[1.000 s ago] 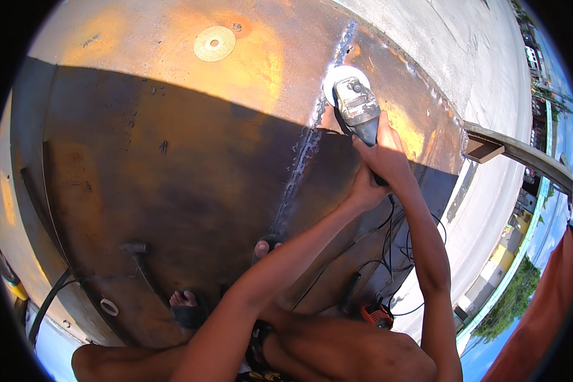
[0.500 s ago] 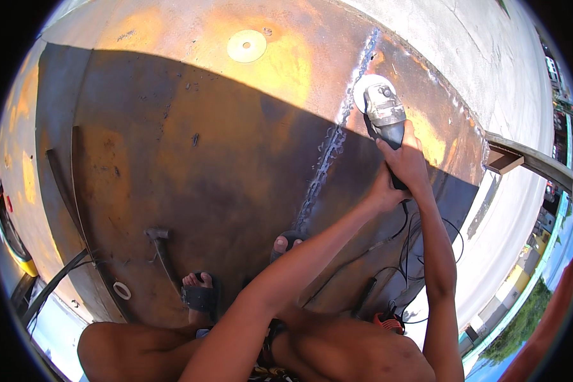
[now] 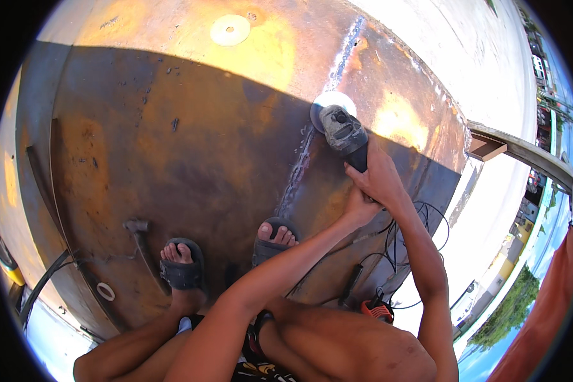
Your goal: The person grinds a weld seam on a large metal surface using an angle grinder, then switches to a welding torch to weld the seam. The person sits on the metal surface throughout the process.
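Grinder clasped by left grip and right grip | its round disc positioned at rough, beaded weld | metal plate rust-mottled

A dark left sandal and right sandal are showing, each having a broad strap and exposing the toes. Black cloth with yellow marks is peeking out at the near edge, between the legs. The left hand and right hand are showing bare, ungloved.
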Demonstrator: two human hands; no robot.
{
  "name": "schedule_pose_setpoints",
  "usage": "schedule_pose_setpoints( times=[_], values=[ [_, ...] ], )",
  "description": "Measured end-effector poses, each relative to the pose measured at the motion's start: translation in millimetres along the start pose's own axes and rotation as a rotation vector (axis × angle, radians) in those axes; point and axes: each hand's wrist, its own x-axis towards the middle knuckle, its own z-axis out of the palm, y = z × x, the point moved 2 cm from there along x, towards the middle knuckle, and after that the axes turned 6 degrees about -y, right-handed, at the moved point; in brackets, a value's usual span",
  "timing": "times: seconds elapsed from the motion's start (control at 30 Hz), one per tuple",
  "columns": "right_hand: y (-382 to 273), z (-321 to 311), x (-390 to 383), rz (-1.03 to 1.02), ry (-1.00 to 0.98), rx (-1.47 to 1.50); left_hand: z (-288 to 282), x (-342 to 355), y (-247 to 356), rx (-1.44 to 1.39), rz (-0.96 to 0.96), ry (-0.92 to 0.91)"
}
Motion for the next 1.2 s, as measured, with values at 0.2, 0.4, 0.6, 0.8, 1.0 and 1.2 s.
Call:
schedule_pose_setpoints(
  times=[0.2,0.4,0.6,0.8,1.0,1.2],
  values=[
    [-3.9,5.5,-17.4,0.023,-0.046,-0.053,6.3,-22.0,-7.1,-0.007,0.038,0.040],
    [-13.6,20.2,-40.4,0.033,-0.085,-0.045,6.5,-54.8,-0.5,0.040,-0.061,0.058],
    [-30.3,25.4,-48.9,0.060,-0.277,-0.102,4.7,-77.5,5.7,0.027,-0.135,0.131],
    [-19.2,38.3,-41.0,0.055,-0.025,-0.012,-16.5,-64.8,7.0,0.089,-0.090,0.036],
    [-5.4,9.1,-5.1,0.076,0.059,0.002,-12.0,-8.3,20.5,-0.023,-0.149,-0.066],
    [14.7,-23.3,32.1,0.145,0.110,-0.010,-1.9,49.4,43.6,0.195,-0.198,-0.150]
  ],
)
